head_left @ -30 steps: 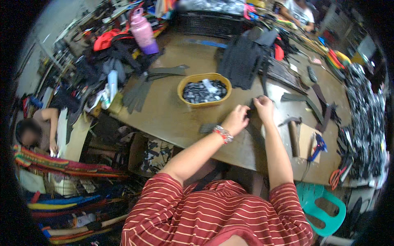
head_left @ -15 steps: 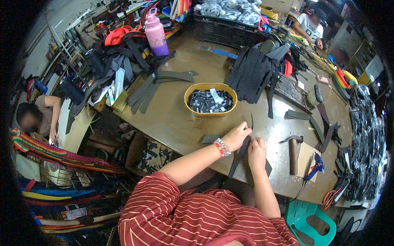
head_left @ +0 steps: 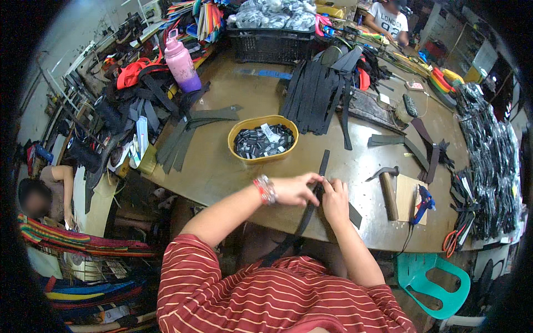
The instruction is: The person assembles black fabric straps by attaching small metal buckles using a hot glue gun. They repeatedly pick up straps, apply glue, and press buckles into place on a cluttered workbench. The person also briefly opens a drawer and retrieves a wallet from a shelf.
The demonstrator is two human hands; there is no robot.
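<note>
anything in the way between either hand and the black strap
Nothing visible. The left hand and right hand are both at the black strap. The yellow bowl sits beyond them and the hammer off to the right, both apart from it.

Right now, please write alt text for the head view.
A person's left hand and right hand meet at a dark strap over a brown table. Beyond them sits a yellow tub of small black pieces; a hammer lies to their right.

Tub (head_left: 262,160) on table (head_left: 255,86) (small pieces (head_left: 258,145) inside); crate (head_left: 272,48) behind, bottle (head_left: 181,64) behind left, strap (head_left: 303,223) front right, hammer (head_left: 389,198) right of strap.
</note>
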